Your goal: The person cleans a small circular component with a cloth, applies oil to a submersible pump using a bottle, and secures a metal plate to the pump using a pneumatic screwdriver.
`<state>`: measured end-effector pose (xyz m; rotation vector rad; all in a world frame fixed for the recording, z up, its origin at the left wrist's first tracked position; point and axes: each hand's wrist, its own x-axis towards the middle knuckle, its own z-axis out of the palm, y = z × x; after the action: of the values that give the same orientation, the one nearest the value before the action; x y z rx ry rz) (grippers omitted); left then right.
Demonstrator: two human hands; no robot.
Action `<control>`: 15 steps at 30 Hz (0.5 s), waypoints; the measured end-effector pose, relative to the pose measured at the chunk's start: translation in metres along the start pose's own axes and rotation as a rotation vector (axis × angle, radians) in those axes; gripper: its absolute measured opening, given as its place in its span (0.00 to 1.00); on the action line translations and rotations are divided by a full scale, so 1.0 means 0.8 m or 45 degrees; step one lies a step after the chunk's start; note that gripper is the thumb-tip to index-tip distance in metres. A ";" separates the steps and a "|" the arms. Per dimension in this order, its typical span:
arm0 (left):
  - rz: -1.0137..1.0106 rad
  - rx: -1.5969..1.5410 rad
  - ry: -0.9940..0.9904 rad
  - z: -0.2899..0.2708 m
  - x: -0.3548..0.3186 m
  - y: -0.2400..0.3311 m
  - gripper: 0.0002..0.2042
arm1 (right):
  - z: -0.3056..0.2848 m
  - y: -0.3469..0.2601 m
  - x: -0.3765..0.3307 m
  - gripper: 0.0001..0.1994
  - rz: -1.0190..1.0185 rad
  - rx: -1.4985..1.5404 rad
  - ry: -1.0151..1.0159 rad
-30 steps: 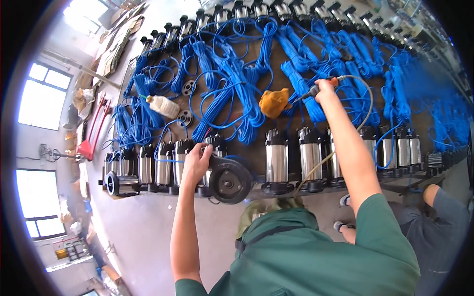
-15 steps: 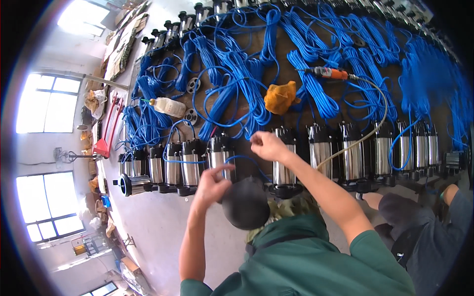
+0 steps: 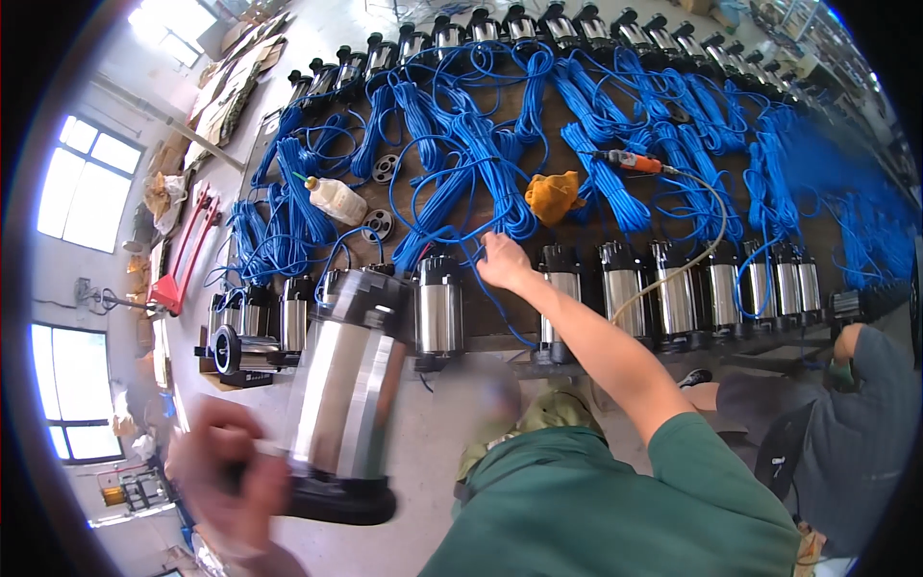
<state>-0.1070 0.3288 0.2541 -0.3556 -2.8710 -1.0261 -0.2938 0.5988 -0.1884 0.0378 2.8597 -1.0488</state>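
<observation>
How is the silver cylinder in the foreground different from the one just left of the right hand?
The foreground cylinder leans and looks blurred; the bench cylinder appears nearly upright and sharper. The foreground cylinder looks larger in the picture than the bench cylinder. Both are silver with black ends.

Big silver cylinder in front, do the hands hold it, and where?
Can't tell: the left hand is blurred beside the lower part of the silver cylinder.

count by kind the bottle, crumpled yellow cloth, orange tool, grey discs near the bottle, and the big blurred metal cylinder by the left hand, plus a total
Metal cylinder by the left hand: 1
Bottle: 1
Yellow cloth: 1
Orange tool: 1
Grey discs near the bottle: 2
Total: 6
</observation>
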 end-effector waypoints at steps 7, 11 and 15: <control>0.745 0.889 0.419 -0.278 0.057 -0.167 0.19 | 0.047 -0.062 -0.163 0.30 0.170 0.571 -0.491; 0.039 0.309 0.567 -0.336 0.028 -0.243 0.21 | 0.020 -0.135 -0.231 0.28 0.345 0.617 -0.020; -0.066 0.110 0.486 -0.273 0.019 -0.281 0.25 | -0.005 -0.116 -0.169 0.25 0.387 0.731 0.447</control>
<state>-0.1779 0.0249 0.2872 -0.0686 -2.5786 -0.8634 -0.1652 0.5317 -0.1127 0.7339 2.5783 -1.8893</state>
